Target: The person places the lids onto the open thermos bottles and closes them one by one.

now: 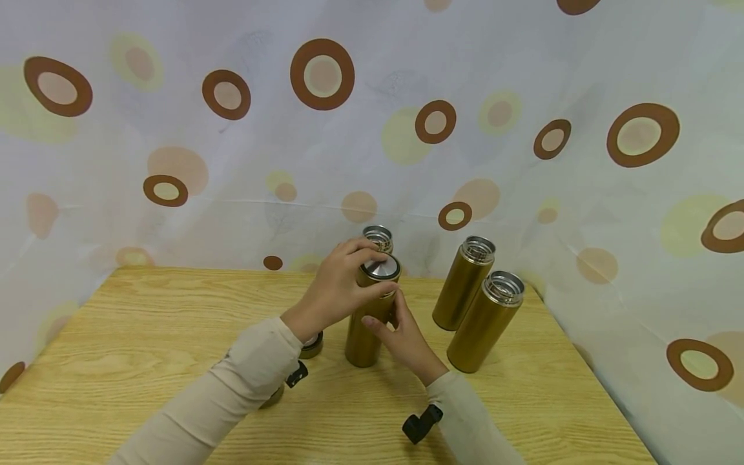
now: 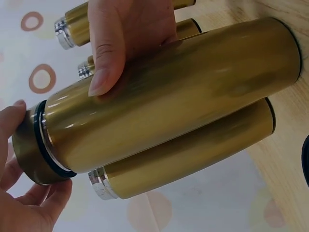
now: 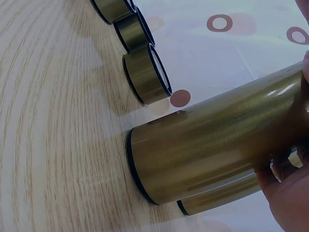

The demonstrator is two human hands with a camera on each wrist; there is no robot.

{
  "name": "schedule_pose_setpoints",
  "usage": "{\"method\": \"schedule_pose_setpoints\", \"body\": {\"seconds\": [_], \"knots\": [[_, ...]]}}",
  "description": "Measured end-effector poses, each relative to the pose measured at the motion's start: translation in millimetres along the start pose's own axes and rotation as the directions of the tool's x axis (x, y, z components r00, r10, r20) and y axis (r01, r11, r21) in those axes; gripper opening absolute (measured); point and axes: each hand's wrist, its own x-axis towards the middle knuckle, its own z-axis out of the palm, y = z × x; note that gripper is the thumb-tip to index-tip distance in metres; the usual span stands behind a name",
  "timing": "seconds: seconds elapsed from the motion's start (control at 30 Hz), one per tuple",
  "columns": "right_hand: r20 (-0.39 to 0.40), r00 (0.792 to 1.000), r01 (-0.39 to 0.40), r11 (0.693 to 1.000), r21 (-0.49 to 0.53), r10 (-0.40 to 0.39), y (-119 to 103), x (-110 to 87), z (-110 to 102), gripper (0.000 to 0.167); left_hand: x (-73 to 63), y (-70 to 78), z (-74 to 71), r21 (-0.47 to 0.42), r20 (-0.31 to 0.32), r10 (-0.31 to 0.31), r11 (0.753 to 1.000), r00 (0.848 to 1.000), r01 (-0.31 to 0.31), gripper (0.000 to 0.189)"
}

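A gold flask [image 1: 363, 342] stands upright on the table, with both hands on its upper part. My left hand [image 1: 337, 284] grips the gold lid [image 2: 30, 150] at the flask's mouth, fingers and thumb around its side. Between lid and body, a dark ring and a thin silver band show in the left wrist view. The right hand [image 1: 411, 342] holds the flask's body below the lid, its thumb [image 2: 107, 63] lying along the near side. How far the lid is seated on the neck I cannot tell.
Right of the hands stand two lidless gold flasks [image 1: 463, 284] [image 1: 482, 329] with silver necks. Another lidless flask [image 1: 379, 237] stands behind the held one. Three loose gold lids [image 3: 145, 75] sit in a row on the wooden table [image 1: 174, 323], left of the flask. A patterned cloth [image 1: 261, 148] hangs behind.
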Motion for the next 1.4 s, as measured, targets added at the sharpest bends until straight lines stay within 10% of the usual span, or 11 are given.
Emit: {"method": "schedule_pose_setpoints", "body": {"seconds": [0.3, 1.03, 1.4], "knots": [[0.004, 0.997, 0.072, 0.997, -0.004, -0.072, 0, 1.0, 1, 0.072, -6.4, -2.5, 4.4, -0.050, -0.125, 0.033, 0.998, 0.992, -0.040, 0.039], [0.020, 0.998, 0.057, 0.998, -0.016, -0.057, -6, 1.1, 1, 0.071, -3.0, -1.6, 3.1, -0.007, -0.090, 0.045, 0.999, 0.995, -0.046, 0.039], [-0.058, 0.998, -0.006, 0.997, -0.079, 0.001, -44, -10.2, 6, 0.070, -5.3, -4.8, 6.7, -0.036, -0.104, 0.037, 0.999, 0.994, -0.041, 0.040]]}}
